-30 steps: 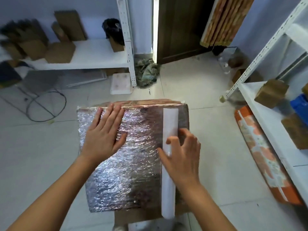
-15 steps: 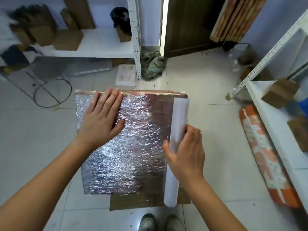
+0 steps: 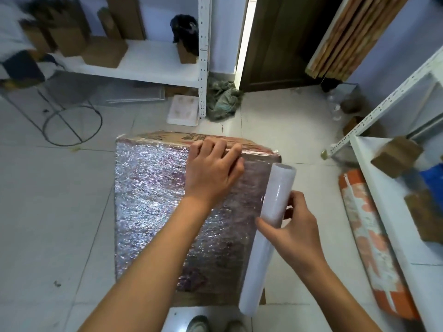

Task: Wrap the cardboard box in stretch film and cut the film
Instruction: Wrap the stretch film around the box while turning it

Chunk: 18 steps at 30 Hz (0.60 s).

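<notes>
Cardboard box (image 3: 153, 200), film-covered, lies flat on the floor, frame centre. Film roll (image 3: 268, 233) slants along its right edge. Left hand (image 3: 213, 173), fingers bent over the box's far top edge, grips it. Right hand (image 3: 294, 226) fingers grasp the roll mid-length.

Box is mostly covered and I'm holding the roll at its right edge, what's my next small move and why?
Probably pull the roll down past the box's right edge: your left hand grips the far edge, steadying it, and your right hand holds the roll there.
</notes>
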Motion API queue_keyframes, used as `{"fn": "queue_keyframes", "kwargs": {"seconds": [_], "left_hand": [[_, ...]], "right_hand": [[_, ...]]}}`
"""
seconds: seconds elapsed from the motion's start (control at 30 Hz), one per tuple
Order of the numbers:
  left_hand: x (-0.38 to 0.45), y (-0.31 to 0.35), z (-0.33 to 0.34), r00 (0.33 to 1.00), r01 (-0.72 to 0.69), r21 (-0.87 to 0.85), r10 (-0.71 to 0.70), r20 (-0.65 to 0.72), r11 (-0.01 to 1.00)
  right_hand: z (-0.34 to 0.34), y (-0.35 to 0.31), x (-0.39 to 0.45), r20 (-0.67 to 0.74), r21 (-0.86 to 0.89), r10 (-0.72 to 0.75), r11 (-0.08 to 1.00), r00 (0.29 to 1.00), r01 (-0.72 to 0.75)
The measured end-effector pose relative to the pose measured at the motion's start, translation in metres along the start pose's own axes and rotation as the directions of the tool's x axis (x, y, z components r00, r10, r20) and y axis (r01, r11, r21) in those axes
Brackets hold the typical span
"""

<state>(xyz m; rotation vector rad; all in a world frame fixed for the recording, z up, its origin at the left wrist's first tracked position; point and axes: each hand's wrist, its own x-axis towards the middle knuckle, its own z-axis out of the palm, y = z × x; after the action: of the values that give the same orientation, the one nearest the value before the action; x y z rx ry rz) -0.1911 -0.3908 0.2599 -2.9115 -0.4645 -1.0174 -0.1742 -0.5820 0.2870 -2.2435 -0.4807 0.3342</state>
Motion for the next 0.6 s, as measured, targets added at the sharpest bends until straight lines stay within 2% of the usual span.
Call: {"fn": "queue_keyframes", "kwargs": {"seconds": [0.13, 0.3, 0.6], "left_hand": [[0.004, -0.002, 0.000, 1.000, -0.009, -0.029, 0.010, 0.017, 1.000], [0.000, 0.001, -0.004, 1.000, 0.002, -0.090, -0.001, 0.006, 0.996], [0.000, 0.011, 0.000, 0.999, 0.023, -0.104, -0.025, -0.020, 0.994]], "right_hand": [[-0.015, -0.007, -0.003, 0.085, 0.029, -0.019, 0.999, 0.996, 0.016], [-0.032, -0.013, 0.010, 0.183, 0.085, 0.021, 0.996, 0.983, -0.037], [-0.035, 0.007, 0.043, 0.210, 0.024, 0.039, 0.999, 0.977, -0.045]]}}
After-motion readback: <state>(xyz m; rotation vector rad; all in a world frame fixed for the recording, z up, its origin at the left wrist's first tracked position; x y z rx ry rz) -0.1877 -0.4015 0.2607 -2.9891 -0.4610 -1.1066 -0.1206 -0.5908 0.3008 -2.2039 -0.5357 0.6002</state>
